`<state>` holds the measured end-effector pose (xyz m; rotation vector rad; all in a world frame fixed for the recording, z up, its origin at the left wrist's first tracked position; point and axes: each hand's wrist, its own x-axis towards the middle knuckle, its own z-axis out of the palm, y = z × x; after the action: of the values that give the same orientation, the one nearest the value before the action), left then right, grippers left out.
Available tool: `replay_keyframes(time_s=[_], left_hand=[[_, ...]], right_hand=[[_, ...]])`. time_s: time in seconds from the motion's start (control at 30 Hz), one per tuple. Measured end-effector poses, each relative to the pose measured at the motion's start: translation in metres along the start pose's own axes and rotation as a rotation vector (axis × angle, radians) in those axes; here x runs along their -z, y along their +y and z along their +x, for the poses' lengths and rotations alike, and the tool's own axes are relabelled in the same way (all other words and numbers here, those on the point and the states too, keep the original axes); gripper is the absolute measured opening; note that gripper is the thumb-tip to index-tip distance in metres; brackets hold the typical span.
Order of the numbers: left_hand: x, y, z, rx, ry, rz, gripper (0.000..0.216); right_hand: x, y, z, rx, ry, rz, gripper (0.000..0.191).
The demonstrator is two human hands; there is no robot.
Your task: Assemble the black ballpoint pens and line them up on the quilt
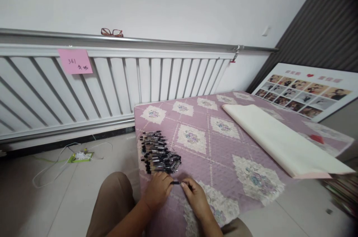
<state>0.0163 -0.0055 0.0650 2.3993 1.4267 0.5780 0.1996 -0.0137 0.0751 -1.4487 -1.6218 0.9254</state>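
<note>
Both hands rest low on a pink quilted mattress (pixel 212 147). My left hand (pixel 157 191) and my right hand (pixel 195 196) pinch the two ends of one small black pen (pixel 176 183) between them, fingers closed. Just beyond the hands lies a heap of several black pens (pixel 158 153) with clear barrels, near the mattress's left edge.
A folded cream sheet (pixel 282 144) lies across the mattress on the right. A white radiator cover (pixel 112 80) with a pink note (pixel 75 61) stands behind, glasses (pixel 112 32) on its rail. A power strip (pixel 80 157) with cables lies on the floor. A photo board (pixel 304 93) leans at right.
</note>
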Motion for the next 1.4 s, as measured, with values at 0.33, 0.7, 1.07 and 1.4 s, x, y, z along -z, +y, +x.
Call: replay_keyframes(time_s=[0.33, 0.7, 1.07, 1.4], left_hand=[[0.0027, 0.0024, 0.0004, 0.015, 0.013, 0.009, 0.014], [0.005, 0.0037, 0.001, -0.011, -0.011, 0.047, 0.018], [0.0044, 0.0037, -0.0003, 0.0, 0.024, 0.001, 0.014], [0.0086, 0.0063, 0.0006, 0.006, -0.002, 0.007, 0.015]], right_hand=[[0.0007, 0.0007, 0.0003, 0.001, -0.004, 0.02, 0.017], [0.003, -0.0012, -0.0004, 0.003, -0.035, -0.015, 0.016], [-0.0028, -0.0001, -0.0002, 0.068, -0.037, -0.111, 0.02], [0.0009, -0.0038, -0.002, 0.074, -0.039, -0.034, 0.015]])
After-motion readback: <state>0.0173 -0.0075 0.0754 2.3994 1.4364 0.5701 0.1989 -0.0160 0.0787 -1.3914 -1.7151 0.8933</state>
